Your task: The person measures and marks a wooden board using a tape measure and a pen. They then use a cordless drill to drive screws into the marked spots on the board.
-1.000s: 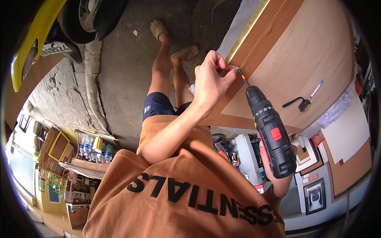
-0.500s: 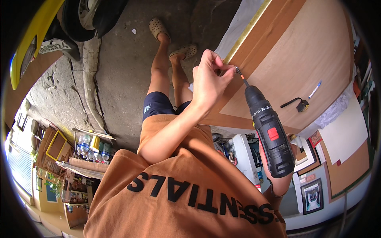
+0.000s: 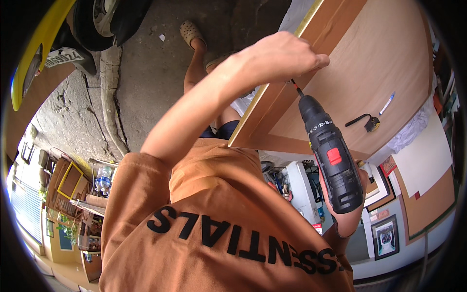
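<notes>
My right hand (image 3: 349,221) is wrapped around the handle of a black cordless drill (image 3: 335,168) with a red patch on top, the handle mostly hidden under its body. The drill's thin bit (image 3: 297,88) points up and left at the border of a wooden panel (image 3: 360,82). My left hand (image 3: 287,56) reaches across the panel's brown border (image 3: 270,109) with fingers curled, just beyond the bit tip. What those fingers hold, if anything, is hidden. Whether a screw sits at the tip is too small to tell.
A black tape measure (image 3: 372,124) and a white-and-blue pen (image 3: 386,104) lie on the panel. Crumpled white wrapping (image 3: 411,134) lies along its right side. A yellow-and-black motorcycle (image 3: 36,46) stands at the upper left. Framed pictures (image 3: 386,237) are at the lower right.
My left hand has moved up and right, from a pinch at the bit tip to over the panel border. The panel's near corner has shifted left; the drill has barely moved.
</notes>
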Available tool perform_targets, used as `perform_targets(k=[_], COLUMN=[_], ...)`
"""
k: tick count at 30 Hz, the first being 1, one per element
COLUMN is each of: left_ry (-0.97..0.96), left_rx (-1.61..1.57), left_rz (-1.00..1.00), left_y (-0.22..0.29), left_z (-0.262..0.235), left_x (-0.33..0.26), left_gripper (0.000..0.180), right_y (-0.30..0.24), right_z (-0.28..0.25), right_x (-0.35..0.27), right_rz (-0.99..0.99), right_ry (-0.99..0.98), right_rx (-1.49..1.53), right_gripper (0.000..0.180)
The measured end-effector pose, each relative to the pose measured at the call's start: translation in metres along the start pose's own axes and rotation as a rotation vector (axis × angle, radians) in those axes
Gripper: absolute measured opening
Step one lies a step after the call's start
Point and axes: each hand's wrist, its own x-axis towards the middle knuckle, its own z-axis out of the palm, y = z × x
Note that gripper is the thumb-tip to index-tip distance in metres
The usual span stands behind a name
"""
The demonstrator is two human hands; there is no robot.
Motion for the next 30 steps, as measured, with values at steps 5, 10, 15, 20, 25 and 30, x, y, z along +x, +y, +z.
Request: perform_targets(k=[5, 10, 15, 20, 25, 30], left_ry=[0.143, 0.221, 0.288, 0.293, 0.301, 0.327], left_rx=[-0.016, -0.069, -0.133, -0.098, -0.089, -0.087], left_rz=[0.049, 0.064, 0.060, 0.053, 0.017, -0.013], left_y=[-0.014, -0.011, -0.014, -0.013, -0.007, -0.001], left_z=[-0.014, 0.006, 0.016, 0.016, 0.018, 0.020], left_x=[-0.013, -0.043, -0.047, -0.047, -0.047, -0.046], left_gripper=[0.014, 0.015, 0.017, 0.017, 0.017, 0.015], right_y=[-0.002, -0.004, -0.004, -0.010, -0.018, -0.017], right_z=[-0.001, -0.004, -0.006, -0.009, -0.020, -0.016], right_x=[-0.001, 0.004, 0.010, 0.017, 0.021, 0.026], right_rz=[-0.009, -0.035, -0.059, -0.055, 0.090, -0.032], right_ry=[0.004, -0.002, -0.043, -0.060, -0.194, -0.125], right_rx=[0.083, 0.029, 0.000, 0.086, 0.183, 0.136], right_gripper=[0.030, 0.028, 0.031, 0.035, 0.042, 0.042])
